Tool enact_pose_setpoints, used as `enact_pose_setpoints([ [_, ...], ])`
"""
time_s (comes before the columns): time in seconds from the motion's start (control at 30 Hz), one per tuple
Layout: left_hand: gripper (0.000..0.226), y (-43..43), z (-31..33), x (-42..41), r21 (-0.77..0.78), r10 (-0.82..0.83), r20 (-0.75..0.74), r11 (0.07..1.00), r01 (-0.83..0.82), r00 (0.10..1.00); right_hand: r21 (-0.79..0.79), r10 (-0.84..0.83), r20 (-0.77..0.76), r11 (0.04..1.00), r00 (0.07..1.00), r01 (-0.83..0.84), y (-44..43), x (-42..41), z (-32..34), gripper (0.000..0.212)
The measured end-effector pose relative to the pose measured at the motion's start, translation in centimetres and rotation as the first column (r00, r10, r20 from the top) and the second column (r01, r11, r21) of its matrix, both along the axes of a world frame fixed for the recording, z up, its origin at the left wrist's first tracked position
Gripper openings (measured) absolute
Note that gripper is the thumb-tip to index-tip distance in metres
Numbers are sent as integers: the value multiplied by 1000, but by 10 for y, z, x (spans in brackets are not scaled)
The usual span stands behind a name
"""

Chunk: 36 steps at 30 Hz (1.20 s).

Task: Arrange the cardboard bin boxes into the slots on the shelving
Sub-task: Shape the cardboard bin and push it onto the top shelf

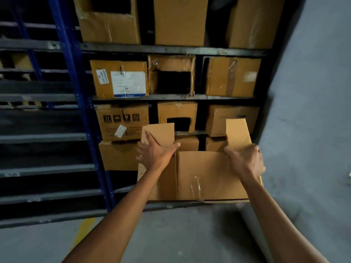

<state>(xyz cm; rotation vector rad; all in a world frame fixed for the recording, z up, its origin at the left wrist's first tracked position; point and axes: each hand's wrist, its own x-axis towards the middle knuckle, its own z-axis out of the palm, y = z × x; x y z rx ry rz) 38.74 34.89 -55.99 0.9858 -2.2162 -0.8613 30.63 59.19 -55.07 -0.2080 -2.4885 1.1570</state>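
Left hand (155, 154) is pressing flat, fingers spread, on the box's (201, 173) left flap (161, 131). Right hand (245, 158) is curling round the right flap (237, 133) at its base. Taped tan box is sitting low against the shelving (171, 96).

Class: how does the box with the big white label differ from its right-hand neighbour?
The labelled box has a closed front with white stickers; the neighbour box has a dark hole cut in its tattered front and no label. Both are brown cardboard on one shelf.

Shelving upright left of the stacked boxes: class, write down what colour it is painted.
Blue. The shelving upright shows best in the head view, the only view here.
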Motion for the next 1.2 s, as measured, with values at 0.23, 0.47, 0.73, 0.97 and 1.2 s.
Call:
enact_pose_setpoints([
  [0.23, 122, 2, 134, -10, -167, 10, -327, 984, -68, 945, -140, -50, -236, 990, 971, 17, 7, -1, 135, 91],
  [0.47, 116, 15, 265, 2, -359, -66, -573, 916, -178, 817, -298, -80, -425, 953, 902, -56, 17, 9, 234, 91],
  [0.73, 118, 25, 369, 17, -510, -217, -703, 818, -268, 677, -415, -135, -579, 898, 804, -148, 23, 4, 310, 93],
  [0.97, 115, 15, 429, 10, -528, -273, -768, 782, -331, 580, -470, -197, -675, 857, 711, -209, 7, -10, 367, 100],
  [1.2, 115, -10, 469, -32, -460, -293, -857, 806, -372, 424, -449, -196, -779, 837, 596, -312, -16, -56, 427, 89],
])
